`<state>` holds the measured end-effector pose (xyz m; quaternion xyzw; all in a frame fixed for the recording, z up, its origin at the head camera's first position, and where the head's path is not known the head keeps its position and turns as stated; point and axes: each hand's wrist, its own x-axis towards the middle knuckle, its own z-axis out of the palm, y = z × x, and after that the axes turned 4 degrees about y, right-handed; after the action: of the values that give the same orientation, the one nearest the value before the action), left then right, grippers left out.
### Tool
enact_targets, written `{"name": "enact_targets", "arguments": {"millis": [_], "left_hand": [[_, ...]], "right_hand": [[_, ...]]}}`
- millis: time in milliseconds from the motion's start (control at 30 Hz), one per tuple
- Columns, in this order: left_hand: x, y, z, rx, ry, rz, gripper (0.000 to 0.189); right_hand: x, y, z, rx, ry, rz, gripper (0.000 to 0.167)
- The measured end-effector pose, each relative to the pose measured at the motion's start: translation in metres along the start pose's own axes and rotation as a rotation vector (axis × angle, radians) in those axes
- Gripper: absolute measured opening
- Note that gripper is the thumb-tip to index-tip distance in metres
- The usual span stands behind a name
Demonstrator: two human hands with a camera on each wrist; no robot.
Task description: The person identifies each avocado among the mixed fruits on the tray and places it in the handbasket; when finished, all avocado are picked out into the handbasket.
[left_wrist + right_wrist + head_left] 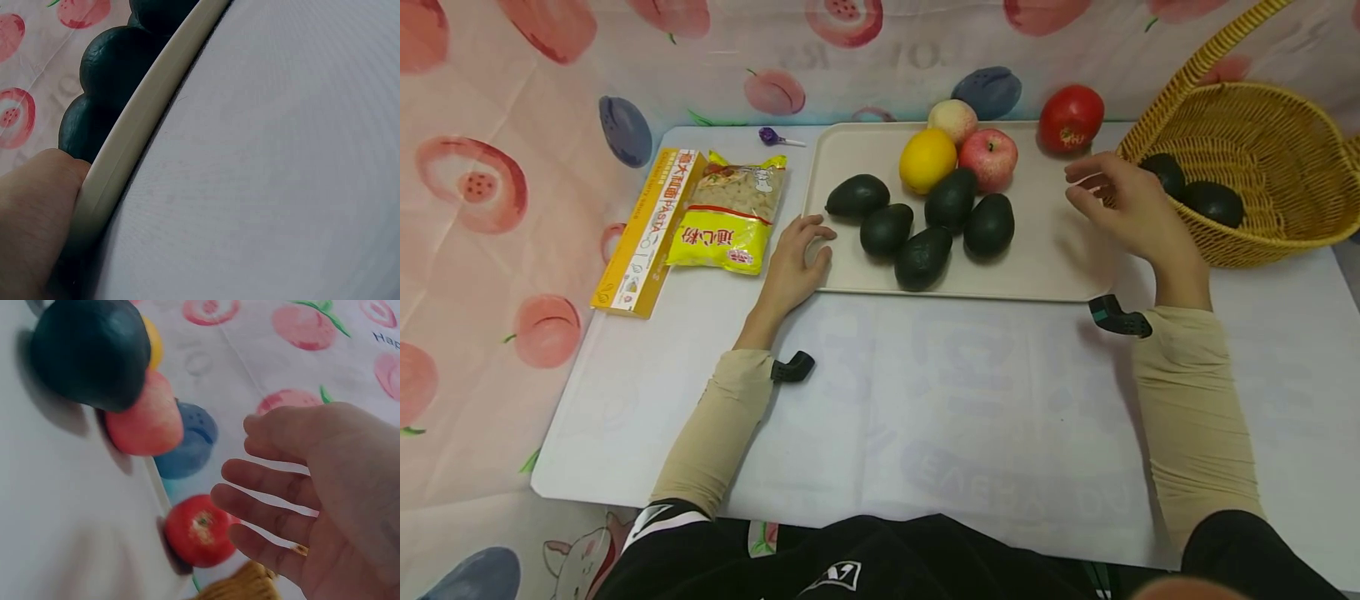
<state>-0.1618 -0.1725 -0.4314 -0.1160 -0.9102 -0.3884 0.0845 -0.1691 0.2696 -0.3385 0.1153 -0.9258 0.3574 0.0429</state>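
My left hand rests at the left edge of a beige tray, fingers relaxed over the rim. The left wrist view shows part of this hand against the tray's rim. Above the tray's right side hovers my right hand, holding nothing, its fingers spread loosely in the right wrist view. It is nearest the wicker basket, where two avocados lie. Several more avocados sit on the tray, with a lemon, a peach and an apple behind them.
A red pomegranate sits at the tray's back right corner. Left of the tray lie a yellow pasta bag, a long pasta box and a purple lollipop. The basket's handle arches up beyond my right hand.
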Motion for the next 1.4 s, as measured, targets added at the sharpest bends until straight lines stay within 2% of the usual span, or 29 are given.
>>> {"name": "enact_targets", "arguments": {"millis": [400, 567, 867, 1267, 1400], "left_hand": [[-0.001, 0.000, 0.000, 0.002, -0.003, -0.006, 0.021], [0.000, 0.000, 0.000, 0.000, -0.005, -0.006, 0.021], [0.000, 0.001, 0.000, 0.004, -0.010, -0.015, 0.021], [0.000, 0.001, 0.000, 0.006, -0.012, -0.015, 0.021], [0.000, 0.000, 0.000, 0.007, -0.011, -0.015, 0.021]], "right_hand": [[0.006, -0.016, 0.034, 0.110, -0.166, -0.031, 0.072], [0.006, -0.022, 0.046, 0.093, -0.198, -0.044, 0.084], [0.004, -0.026, 0.062, 0.027, -0.246, -0.052, 0.092], [0.006, -0.022, 0.077, -0.054, -0.227, -0.082, 0.097], [0.007, -0.020, 0.080, -0.053, -0.208, -0.092, 0.093]]}}
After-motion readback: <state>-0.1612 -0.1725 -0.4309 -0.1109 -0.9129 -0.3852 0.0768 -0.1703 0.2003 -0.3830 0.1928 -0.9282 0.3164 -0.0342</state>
